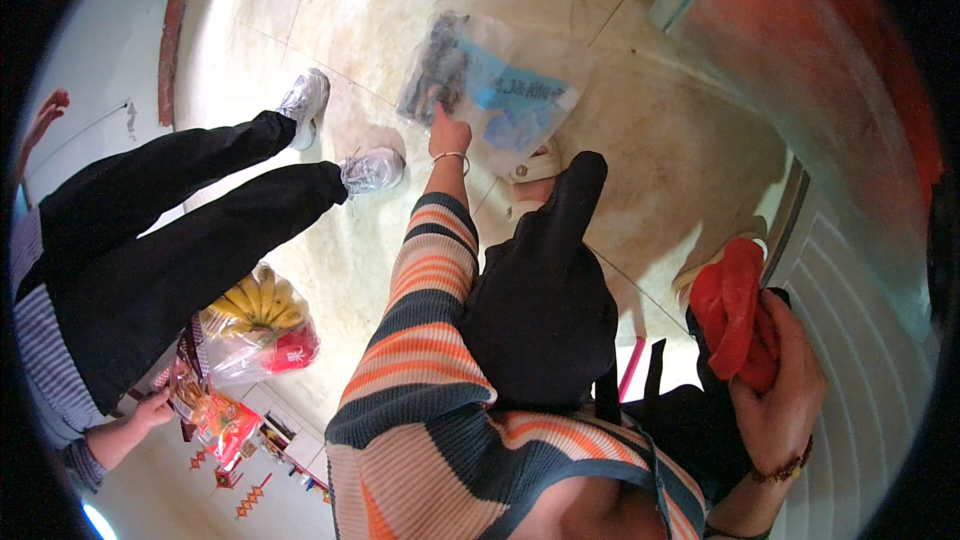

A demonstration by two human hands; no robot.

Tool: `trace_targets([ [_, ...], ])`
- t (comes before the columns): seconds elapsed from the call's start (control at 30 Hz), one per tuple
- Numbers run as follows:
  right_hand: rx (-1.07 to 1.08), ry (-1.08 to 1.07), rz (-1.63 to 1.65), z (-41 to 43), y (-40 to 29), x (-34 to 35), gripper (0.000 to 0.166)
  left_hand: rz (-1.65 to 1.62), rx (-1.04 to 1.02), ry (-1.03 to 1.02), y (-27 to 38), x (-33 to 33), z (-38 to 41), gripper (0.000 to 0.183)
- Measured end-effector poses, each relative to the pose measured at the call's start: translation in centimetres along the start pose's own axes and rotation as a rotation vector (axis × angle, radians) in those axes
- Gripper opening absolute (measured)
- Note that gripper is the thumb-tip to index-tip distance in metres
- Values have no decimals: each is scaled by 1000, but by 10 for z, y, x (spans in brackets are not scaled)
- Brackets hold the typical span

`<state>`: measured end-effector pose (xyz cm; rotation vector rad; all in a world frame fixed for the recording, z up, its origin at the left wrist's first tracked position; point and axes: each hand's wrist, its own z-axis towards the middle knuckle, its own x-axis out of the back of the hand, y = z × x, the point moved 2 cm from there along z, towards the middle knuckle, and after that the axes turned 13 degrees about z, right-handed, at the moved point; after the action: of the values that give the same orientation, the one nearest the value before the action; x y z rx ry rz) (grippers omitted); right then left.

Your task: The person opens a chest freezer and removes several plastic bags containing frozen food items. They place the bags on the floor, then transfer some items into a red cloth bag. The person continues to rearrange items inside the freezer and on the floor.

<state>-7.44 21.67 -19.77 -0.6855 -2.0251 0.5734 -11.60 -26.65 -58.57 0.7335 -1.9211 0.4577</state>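
Note:
My left hand [448, 136], with a bangle at the wrist and a striped knit sleeve, grips the near edge of a clear plastic bag [517, 101]. The bag has a blue printed panel, and something dark shows through its left side. At the right, my right hand [787, 382] is closed around a bunched red cloth [727, 307], a beaded bracelet on its wrist. Black fabric [540, 315], possibly my clothing, lies between my arms. Part of a light slipper [541, 165] appears below the bag.
On the left stands another person in black trousers [180, 217] and silvery sneakers [304, 105]. That person's hand [154, 409] holds a red snack packet [225, 420]. Nearby is a clear bag with bananas [259, 304]. A ridged white surface [847, 360] curves along the right.

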Motion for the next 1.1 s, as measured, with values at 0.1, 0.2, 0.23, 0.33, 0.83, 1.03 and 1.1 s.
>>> trace_targets([
  [0.1,-25,-51,-19,5,-2,4,68,72,-71,-16,2,-1,7,64],
  [0.2,-49,-79,-22,10,-5,7,69,52,2,-21,18,6,1,65],
  [0.23,-48,-84,-17,11,-6,7,69,28,65,2,24,17,-8,64],
  [0.33,-9,-100,-3,8,-13,13,68,35,-28,-47,-11,-2,4,63],
  [0.83,-14,7,-24,-8,1,-7,67,95,26,-81,2,-12,6,63],
  [1.03,21,6,16,-21,8,-8,68,-38,243,270,-24,-18,-21,49],
  [1.1,9,-39,-5,-17,1,1,69,-257,408,217,-61,-40,-20,40],
])
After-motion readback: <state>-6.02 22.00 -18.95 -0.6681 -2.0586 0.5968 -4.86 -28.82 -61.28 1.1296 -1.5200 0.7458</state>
